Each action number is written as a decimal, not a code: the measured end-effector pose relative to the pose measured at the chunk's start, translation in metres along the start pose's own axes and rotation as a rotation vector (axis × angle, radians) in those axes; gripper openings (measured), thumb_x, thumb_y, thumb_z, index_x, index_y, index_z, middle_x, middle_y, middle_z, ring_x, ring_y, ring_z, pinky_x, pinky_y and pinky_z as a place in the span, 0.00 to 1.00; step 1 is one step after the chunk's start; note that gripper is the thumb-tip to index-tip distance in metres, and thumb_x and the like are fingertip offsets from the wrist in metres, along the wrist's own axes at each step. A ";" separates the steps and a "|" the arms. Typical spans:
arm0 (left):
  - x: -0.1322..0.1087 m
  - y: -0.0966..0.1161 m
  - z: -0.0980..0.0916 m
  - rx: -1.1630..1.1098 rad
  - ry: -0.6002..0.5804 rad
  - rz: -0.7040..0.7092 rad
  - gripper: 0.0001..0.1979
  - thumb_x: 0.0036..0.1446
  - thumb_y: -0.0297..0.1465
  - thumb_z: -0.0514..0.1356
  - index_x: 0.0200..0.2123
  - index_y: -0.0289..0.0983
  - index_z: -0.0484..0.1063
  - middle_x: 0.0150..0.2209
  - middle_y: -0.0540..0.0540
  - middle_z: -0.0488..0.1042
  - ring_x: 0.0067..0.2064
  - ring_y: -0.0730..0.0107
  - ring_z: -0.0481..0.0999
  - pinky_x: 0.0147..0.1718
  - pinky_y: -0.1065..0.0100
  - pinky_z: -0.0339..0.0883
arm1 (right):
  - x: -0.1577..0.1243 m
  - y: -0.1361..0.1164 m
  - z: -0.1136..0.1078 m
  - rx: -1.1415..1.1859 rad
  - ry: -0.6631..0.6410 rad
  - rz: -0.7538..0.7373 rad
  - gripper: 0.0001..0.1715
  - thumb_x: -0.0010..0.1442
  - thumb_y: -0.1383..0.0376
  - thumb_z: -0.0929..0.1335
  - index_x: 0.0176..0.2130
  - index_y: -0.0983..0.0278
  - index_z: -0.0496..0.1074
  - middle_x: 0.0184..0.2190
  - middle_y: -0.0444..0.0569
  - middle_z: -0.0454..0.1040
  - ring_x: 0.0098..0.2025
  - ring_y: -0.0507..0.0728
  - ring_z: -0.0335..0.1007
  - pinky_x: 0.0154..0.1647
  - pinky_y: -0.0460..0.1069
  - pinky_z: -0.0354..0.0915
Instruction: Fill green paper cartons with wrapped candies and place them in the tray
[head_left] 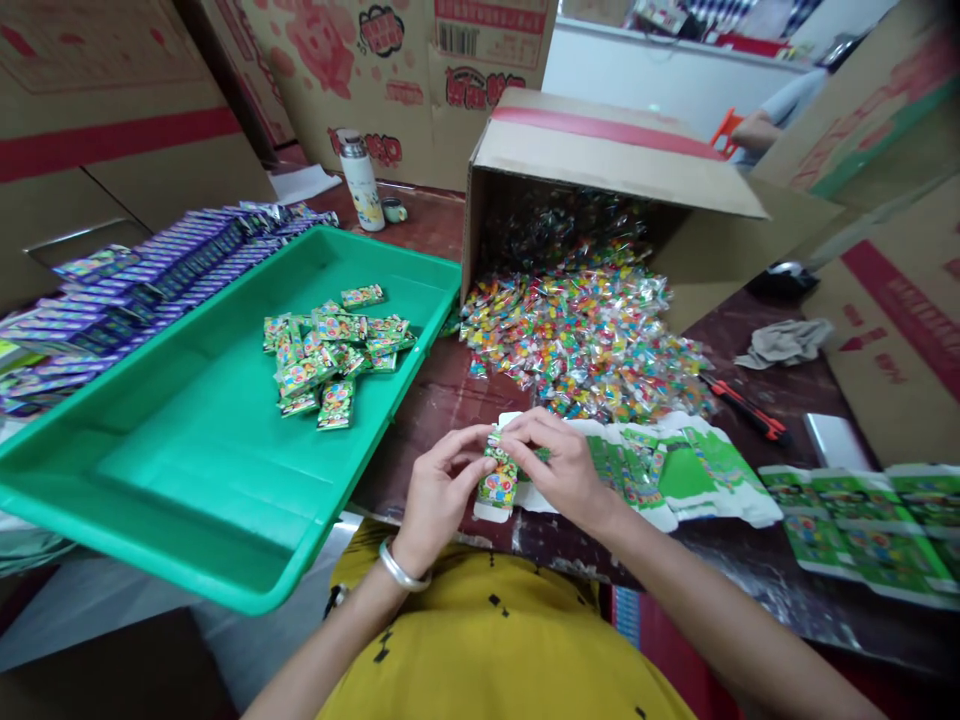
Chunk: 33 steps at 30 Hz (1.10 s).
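Both my hands hold one small green printed carton (pixel 499 483) just above the near edge of the dark table. My left hand (pixel 439 495) pinches its left side, with a silver bangle on the wrist. My right hand (pixel 559 465) grips its top, fingers curled over it. A row of flat unfolded green cartons (pixel 675 470) lies on the table right beside my right hand. Behind them, a heap of small bright wrapped sweets (pixel 592 335) spills from a cardboard box (pixel 600 150) lying on its side.
A green plastic tray (pixel 187 470) at left holds a pile of filled green cartons (pixel 334 355). Purple packs (pixel 142 285) are stacked left of it. A white flask (pixel 361 180), a red cutter (pixel 746 405), a grey cloth (pixel 784 342) and more flat cartons (pixel 870 525) lie around. Another person's arm (pixel 757 130) shows behind the box.
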<state>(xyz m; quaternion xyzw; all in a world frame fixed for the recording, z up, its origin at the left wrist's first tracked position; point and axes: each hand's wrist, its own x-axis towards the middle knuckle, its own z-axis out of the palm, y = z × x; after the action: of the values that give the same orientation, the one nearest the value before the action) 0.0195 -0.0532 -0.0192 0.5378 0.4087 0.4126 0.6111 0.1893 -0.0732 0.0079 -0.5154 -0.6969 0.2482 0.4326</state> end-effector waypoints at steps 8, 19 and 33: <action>0.013 -0.001 -0.005 -0.096 0.094 -0.028 0.12 0.52 0.33 0.67 0.36 0.37 0.69 0.35 0.50 0.73 0.36 0.71 0.75 0.34 0.72 0.72 | 0.046 0.047 -0.045 -0.292 0.077 0.176 0.12 0.63 0.57 0.67 0.42 0.61 0.74 0.38 0.50 0.77 0.38 0.58 0.74 0.36 0.50 0.67; 0.015 -0.006 -0.007 -0.354 0.008 -0.327 0.29 0.50 0.31 0.67 0.55 0.38 0.63 0.40 0.47 0.74 0.33 0.70 0.79 0.36 0.63 0.78 | 0.089 0.106 -0.086 -0.819 0.088 0.387 0.12 0.59 0.64 0.67 0.44 0.62 0.76 0.35 0.51 0.81 0.36 0.61 0.76 0.36 0.51 0.64; 0.010 -0.009 0.000 0.142 -0.145 0.021 0.20 0.58 0.31 0.61 0.54 0.38 0.71 0.52 0.44 0.76 0.51 0.60 0.75 0.51 0.63 0.66 | 0.068 0.000 -0.068 -0.308 -0.367 -0.001 0.03 0.61 0.65 0.70 0.33 0.60 0.75 0.25 0.41 0.73 0.28 0.51 0.66 0.31 0.47 0.59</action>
<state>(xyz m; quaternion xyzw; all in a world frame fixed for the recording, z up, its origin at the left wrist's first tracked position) 0.0234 -0.0447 -0.0284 0.6126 0.3861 0.3489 0.5949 0.2410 -0.0161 0.0657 -0.5210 -0.7938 0.2284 0.2151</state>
